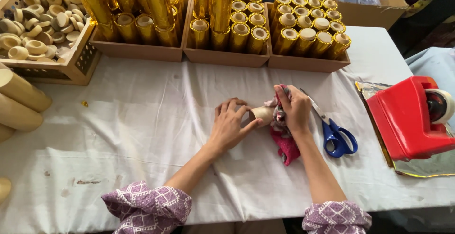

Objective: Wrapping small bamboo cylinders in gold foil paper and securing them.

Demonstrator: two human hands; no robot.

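Head view looks down on a table under a white cloth [142,134], and going from nine o'clock to three the edges fill up fast: plain cardboard tubes [19,101] lie at nine o'clock, a slatted wooden crate of small beige caps [40,21] sits at ten, and three low trays of gold-foil tubes [222,21] stand in a row from eleven to one, touching side to side. Open cloth lies between those trays and the hands, and more of it spreads toward seven o'clock, bare but for a few small stains. Near the centre the left hand [230,127] rests on the cloth, fingers spread and curled, thumb and fingertips pressed on the end of a short beige tube [262,114] lying on its side. Just right of it, the right hand [293,108] is closed around a pink patterned rag [283,141], pressing the cloth against the tube's other side; the rag's tail trails toward five o'clock. Blue-handled scissors [332,130] lie just beside the right wrist, blades closed. At three o'clock a red tape dispenser [410,120] stands on a sheet of gold foil [422,167]. A cardboard box [360,6] stands at one o'clock beyond the table's far edge.
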